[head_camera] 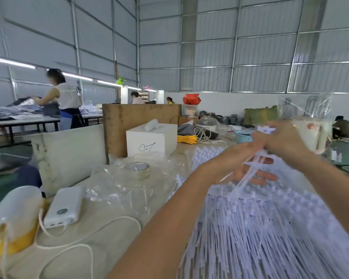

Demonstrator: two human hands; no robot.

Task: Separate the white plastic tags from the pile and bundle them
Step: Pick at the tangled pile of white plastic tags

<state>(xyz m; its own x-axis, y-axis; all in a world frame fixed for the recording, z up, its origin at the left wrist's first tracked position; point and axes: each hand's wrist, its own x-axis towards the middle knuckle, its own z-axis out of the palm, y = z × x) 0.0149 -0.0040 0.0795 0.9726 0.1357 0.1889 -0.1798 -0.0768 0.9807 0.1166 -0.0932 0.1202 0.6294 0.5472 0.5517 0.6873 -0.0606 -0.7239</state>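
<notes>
A big pile of white plastic tags [270, 224] covers the right half of the table, strands running toward me. My right hand [280, 140] is raised above the pile and grips a small bunch of tags [265, 130] by their heads, their tails hanging down. My left hand [242, 164] is just below it, fingers spread and threaded through the hanging strands [248, 172], which run across its palm. Motion blur hides the exact finger positions.
A white power bank [64, 206] with a cable [93, 230], a white and yellow container [12, 218], crumpled clear plastic [133, 182] and a tape roll [138, 169] lie left. A white box [151, 138] and a wooden board [137, 117] stand behind. People work at far tables.
</notes>
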